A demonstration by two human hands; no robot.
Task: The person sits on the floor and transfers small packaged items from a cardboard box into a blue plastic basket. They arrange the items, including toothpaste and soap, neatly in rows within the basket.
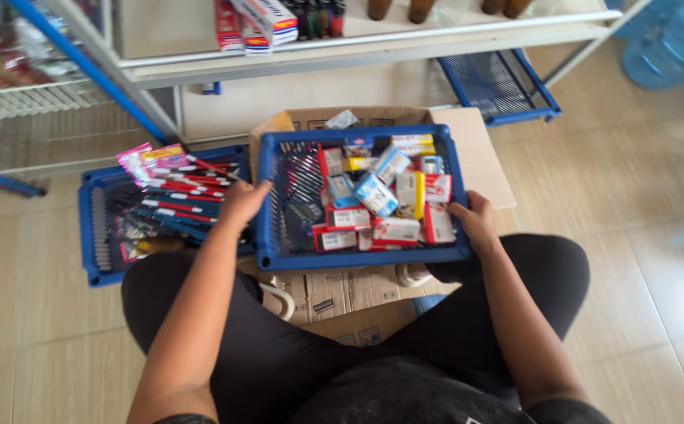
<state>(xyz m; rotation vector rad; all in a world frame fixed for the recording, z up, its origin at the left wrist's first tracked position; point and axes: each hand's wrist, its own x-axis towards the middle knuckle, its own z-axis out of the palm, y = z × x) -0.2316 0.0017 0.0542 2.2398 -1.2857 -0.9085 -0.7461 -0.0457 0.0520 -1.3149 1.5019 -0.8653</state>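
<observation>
At centre frame, a blue basket [361,257] of small boxes [375,194] is gripped at its sides by the left hand [241,202] and right hand [474,221], over a cardboard box [479,149]. At left, a second basket [90,228] is seen; shelves [357,47] lie above.

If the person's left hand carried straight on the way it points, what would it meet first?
The left hand grips the left wall of the blue basket and points up and slightly right. Going on, it would probably meet the basket's mesh wall, then the small boxes inside, though depth is unclear.
</observation>
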